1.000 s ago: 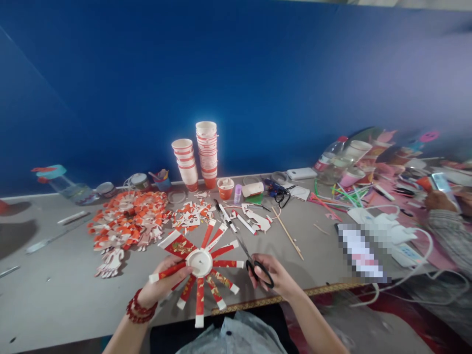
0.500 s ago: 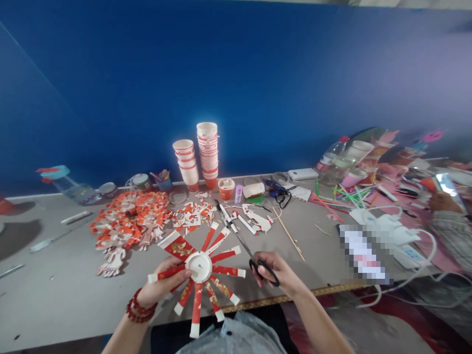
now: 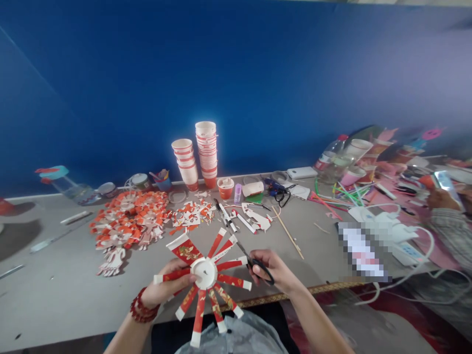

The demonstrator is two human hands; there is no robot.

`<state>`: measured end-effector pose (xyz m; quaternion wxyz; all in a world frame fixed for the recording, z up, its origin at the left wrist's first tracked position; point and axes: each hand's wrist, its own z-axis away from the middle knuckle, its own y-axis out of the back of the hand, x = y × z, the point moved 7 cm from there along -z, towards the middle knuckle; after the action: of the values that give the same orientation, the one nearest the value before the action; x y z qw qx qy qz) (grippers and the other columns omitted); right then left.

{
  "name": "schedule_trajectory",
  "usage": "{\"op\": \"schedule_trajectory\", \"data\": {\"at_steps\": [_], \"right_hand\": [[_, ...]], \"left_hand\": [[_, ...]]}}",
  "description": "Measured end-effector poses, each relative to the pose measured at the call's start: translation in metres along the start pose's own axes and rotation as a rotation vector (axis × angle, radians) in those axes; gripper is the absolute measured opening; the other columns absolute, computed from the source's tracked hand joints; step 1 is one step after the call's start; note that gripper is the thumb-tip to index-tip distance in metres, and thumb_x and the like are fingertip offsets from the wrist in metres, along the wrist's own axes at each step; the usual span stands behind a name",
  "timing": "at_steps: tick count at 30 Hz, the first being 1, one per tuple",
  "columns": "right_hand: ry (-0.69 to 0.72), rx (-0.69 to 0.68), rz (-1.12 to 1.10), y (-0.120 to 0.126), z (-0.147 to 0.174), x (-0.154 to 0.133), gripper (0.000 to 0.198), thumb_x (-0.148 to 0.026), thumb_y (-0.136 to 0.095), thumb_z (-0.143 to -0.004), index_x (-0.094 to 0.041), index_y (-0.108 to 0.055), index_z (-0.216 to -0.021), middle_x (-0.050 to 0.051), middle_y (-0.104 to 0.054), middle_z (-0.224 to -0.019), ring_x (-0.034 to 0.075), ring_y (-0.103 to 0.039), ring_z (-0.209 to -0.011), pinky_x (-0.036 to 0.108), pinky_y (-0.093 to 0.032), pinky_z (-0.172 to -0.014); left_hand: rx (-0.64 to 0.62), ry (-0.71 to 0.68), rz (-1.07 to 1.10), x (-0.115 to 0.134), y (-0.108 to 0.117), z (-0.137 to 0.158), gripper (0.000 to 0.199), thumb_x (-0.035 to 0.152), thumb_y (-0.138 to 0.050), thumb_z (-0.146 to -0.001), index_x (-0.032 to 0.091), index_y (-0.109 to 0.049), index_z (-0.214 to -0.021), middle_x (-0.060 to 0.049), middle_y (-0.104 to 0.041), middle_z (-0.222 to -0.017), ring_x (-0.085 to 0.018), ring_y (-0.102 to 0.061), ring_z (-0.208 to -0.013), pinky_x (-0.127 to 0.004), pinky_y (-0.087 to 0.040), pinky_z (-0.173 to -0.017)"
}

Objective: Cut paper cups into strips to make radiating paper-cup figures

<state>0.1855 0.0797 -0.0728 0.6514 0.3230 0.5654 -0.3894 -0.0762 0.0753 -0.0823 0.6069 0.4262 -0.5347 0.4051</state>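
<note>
A red and white paper cup (image 3: 204, 273), cut into strips that fan out around its round base, is held in my left hand (image 3: 171, 283). My left thumb presses on the base and the fingers go behind the strips. My right hand (image 3: 271, 270) grips black-handled scissors (image 3: 262, 271) by their loops. The blades point up and left, close beside the tip of a right-hand strip; whether they touch it I cannot tell. Beyond the cup lie small red and white paper scraps (image 3: 193, 214) and a large heap of cut paper pieces (image 3: 131, 216).
Two stacks of paper cups (image 3: 206, 155) stand by the blue wall. Pens (image 3: 226, 216), a purple glue stick (image 3: 238, 193) and a wooden stick (image 3: 288, 233) lie ahead. At right are a power strip (image 3: 401, 250) with cables and a co-worker's hand (image 3: 440, 199).
The cut cup in my left hand has shifted slightly right and down. The scissors in my right hand have moved slightly left, and their blades are now nearer the strip ends.
</note>
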Motion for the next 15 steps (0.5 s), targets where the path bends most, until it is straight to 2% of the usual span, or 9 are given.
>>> {"op": "schedule_trajectory", "data": {"at_steps": [4, 15], "right_hand": [[-0.008, 0.009, -0.017, 0.002, 0.0, 0.008, 0.06, -0.075, -0.067, -0.064, -0.017, -0.052, -0.065, -0.002, -0.056, -0.05, 0.01, -0.048, -0.043, 0.02, -0.03, -0.044], [0.0, 0.02, 0.038, 0.004, 0.0, 0.011, 0.058, -0.074, -0.065, -0.067, -0.019, -0.047, -0.063, -0.002, -0.055, -0.047, 0.01, -0.046, -0.041, 0.02, -0.026, -0.042]], "left_hand": [[0.002, 0.026, -0.01, 0.001, -0.001, -0.001, 0.029, 0.039, -0.077, -0.071, 0.017, -0.076, -0.089, -0.01, -0.076, -0.092, -0.026, -0.07, -0.088, -0.033, -0.057, -0.081], [-0.014, 0.027, -0.012, 0.0, 0.001, 0.001, 0.029, 0.039, -0.076, -0.072, 0.017, -0.076, -0.092, -0.011, -0.076, -0.094, -0.027, -0.07, -0.09, -0.033, -0.057, -0.082]]}}
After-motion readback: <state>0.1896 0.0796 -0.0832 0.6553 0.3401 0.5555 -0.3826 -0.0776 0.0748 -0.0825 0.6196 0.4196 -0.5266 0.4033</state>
